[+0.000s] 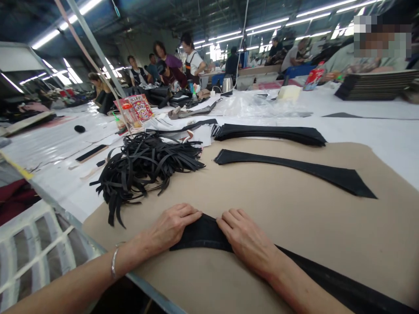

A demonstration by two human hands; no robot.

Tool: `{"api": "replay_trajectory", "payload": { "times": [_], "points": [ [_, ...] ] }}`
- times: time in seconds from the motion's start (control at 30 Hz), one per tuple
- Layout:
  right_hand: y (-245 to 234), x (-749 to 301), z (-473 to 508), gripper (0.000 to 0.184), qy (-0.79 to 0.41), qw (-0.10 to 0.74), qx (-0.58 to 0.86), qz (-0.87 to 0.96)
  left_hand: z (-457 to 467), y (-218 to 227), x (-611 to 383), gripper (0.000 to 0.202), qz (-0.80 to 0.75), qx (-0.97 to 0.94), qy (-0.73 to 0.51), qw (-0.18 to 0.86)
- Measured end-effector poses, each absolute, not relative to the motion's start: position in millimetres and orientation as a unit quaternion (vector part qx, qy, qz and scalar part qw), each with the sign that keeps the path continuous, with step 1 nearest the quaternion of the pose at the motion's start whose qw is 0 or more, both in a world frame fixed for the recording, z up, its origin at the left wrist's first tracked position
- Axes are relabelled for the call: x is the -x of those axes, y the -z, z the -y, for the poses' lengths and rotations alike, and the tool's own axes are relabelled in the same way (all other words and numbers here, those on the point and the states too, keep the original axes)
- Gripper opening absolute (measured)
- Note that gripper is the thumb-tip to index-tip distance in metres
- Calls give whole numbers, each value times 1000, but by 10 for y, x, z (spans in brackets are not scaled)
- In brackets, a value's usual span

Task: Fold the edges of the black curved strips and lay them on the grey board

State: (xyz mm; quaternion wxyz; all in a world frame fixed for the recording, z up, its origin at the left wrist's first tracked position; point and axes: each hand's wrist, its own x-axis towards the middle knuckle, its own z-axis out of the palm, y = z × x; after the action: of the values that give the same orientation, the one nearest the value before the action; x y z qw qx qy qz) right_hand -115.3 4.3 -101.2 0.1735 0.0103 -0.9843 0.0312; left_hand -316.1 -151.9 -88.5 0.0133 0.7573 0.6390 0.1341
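Note:
A long black curved fabric piece (pixel 206 235) lies on the tan sheet (pixel 248 196) in front of me and runs off toward the lower right. My left hand (pixel 175 224) pinches its upper edge near the left end, fingers closed. Close beside it, my right hand (pixel 240 231) grips the same upper edge with bent fingers, its palm lying over the piece. Beyond my hands rests another black curved piece (pixel 291 170), and behind that a stack of similar black pieces (pixel 271 134). A tangled heap of black strips (pixel 147 161) sits at the left.
A white bar chair back (pixel 39 244) stands beside the table's left edge. Farther back are a red packet (pixel 142 107), a red bottle (pixel 314 77), a steel kettle (pixel 227 83) and a stack of dark panels (pixel 376 85). Several people work around the far tables.

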Motion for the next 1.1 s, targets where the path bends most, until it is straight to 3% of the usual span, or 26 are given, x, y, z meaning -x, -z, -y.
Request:
{"api": "replay_trajectory", "payload": {
  "times": [0.57,0.73,1.1],
  "points": [
    [1066,706,-125,23,-30,161,3,986,1421,702,2848,55,-665,-745,40,-37],
    [1062,709,-100,21,-23,169,13,985,1367,710,2789,46,-651,-755,-1,-74],
    [1044,695,-56,21,2,183,24,983,1241,888,2429,33,-627,-774,-74,-43]
  ]
}}
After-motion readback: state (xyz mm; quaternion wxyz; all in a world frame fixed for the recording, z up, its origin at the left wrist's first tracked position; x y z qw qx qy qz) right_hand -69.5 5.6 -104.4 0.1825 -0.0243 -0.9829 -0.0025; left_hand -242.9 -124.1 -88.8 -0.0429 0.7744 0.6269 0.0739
